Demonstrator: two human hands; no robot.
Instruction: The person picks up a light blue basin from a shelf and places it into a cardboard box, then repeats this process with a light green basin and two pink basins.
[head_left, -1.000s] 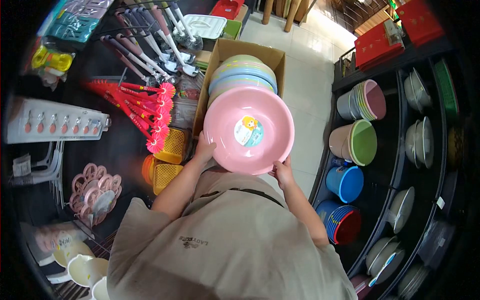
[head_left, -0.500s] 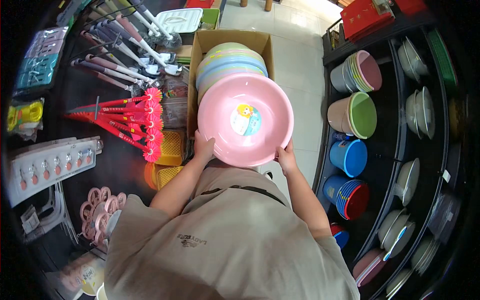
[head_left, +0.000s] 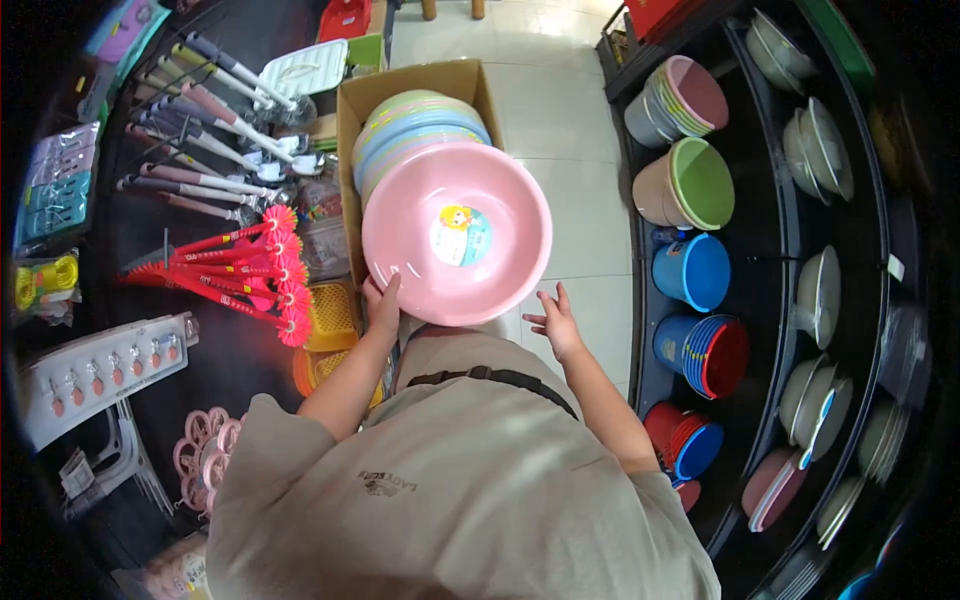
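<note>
A pink plastic basin (head_left: 505, 235) with a round cartoon sticker (head_left: 461, 236) is tilted so that its inside faces me. My left hand (head_left: 383, 305) grips its lower left rim, thumb over the inside and fingers hidden beneath. To the lower right of the basin, my right hand (head_left: 556, 322) is apart from the rim, with its fingers spread and nothing in them. Behind the basin, a cardboard box (head_left: 352, 120) holds a stack of pastel basins (head_left: 420, 120). The pink basin overlaps the front of that stack in view.
Shelving on the right bears green-and-beige buckets (head_left: 702, 183), a blue bucket (head_left: 705, 272) and stacked red-and-blue buckets (head_left: 718, 357). Long-handled brushes (head_left: 225, 110), red brushes (head_left: 240, 270) and yellow baskets (head_left: 332, 318) lie at left. Tiled floor (head_left: 575, 215) runs between box and shelf.
My right hand has let go of the basin's rim and opened beside it. My left hand keeps its hold. The whole view has shifted a little to the right.
</note>
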